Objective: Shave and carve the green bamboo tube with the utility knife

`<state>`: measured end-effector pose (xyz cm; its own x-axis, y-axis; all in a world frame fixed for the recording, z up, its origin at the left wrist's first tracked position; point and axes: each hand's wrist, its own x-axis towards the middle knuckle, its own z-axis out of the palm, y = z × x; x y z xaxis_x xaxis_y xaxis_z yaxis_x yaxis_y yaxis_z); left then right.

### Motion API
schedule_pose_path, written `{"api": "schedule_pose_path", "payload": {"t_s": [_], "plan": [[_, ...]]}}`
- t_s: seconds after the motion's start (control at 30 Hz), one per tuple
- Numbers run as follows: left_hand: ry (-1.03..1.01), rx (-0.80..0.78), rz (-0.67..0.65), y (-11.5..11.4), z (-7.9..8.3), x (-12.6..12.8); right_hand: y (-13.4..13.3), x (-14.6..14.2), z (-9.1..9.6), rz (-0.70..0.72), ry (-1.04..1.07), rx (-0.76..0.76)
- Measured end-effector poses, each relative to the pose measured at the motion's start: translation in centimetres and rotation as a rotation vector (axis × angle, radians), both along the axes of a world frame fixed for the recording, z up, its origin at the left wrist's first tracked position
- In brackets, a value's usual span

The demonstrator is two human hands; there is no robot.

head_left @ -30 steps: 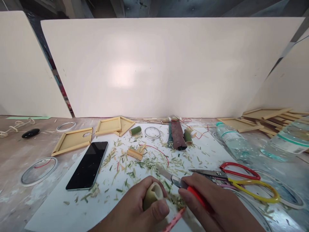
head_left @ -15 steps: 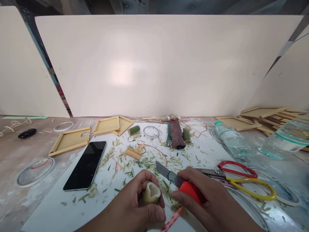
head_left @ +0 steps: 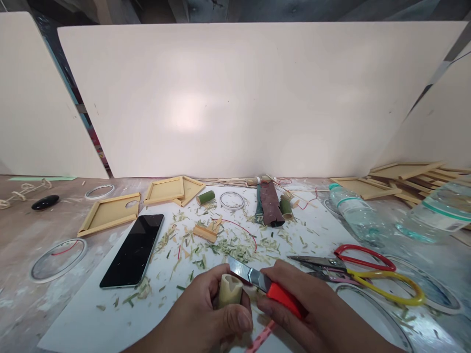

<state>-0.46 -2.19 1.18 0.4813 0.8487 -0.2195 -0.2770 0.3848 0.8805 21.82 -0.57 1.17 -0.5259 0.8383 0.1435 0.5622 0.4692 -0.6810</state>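
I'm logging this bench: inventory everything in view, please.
Table: one, brownish, below
Boards: three, white, behind
Sheet: one, white, centre
Shavings: many, greenish, on sheet
Phone: one, black, sheet's left
Cylinders: two, green, sheet's back
Roll: one, brown, sheet's back
Flap: one, teal, beside roll
Wood scraps: several, tan, on sheet
Cords: several, red, scattered
Sticks: several, tan, back
Frames: several, tan, back left, back right
Hoops: several, whitish, scattered
Oval object: one, black, left
Rope: one, cream, left
Strip: one, green, back left
Bottles: two, clear, right
Scissors: one pair, red and yellow handles, right
Spotted strip: one, pink, front centre
Tube: one, pale, front centre
Knife: one, red handle, front
Left hand: one, holding tube
Right hand: one, holding knife
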Motion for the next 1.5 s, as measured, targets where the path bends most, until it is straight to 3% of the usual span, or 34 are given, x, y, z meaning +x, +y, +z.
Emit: {"api": "schedule_pose_path", "payload": {"t_s": [0.23, 0.53, 0.8, 1.17, 1.33, 1.5], "plan": [[-0.077, 0.003, 0.028, -0.4, -1.3, 0.2, -0.3, -0.1, 0.7, 0.006, -0.013, -0.047], [-0.254, -0.104, -0.021, -0.6, -1.8, 0.1, -0.6, -0.4, 1.2, 0.099, -0.228, -0.056], [-0.129, -0.09, 0.018, -0.7, -1.6, 0.1, -0.4, -0.1, -0.1, 0.164, -0.33, 0.186], [-0.072, -0.044, 0.037, -0.4, -1.7, 0.4, -1.6, 0.3, -3.3, 0.063, -0.417, 0.488], [0.181, -0.023, 0.086, -0.3, -1.3, 0.6, -1.4, 0.7, -3.2, 0.0, -0.374, 0.415], [0.107, -0.012, 0.045, -0.1, -0.8, 0.3, -0.7, 0.9, -1.0, -0.015, -0.279, 0.317]]}}
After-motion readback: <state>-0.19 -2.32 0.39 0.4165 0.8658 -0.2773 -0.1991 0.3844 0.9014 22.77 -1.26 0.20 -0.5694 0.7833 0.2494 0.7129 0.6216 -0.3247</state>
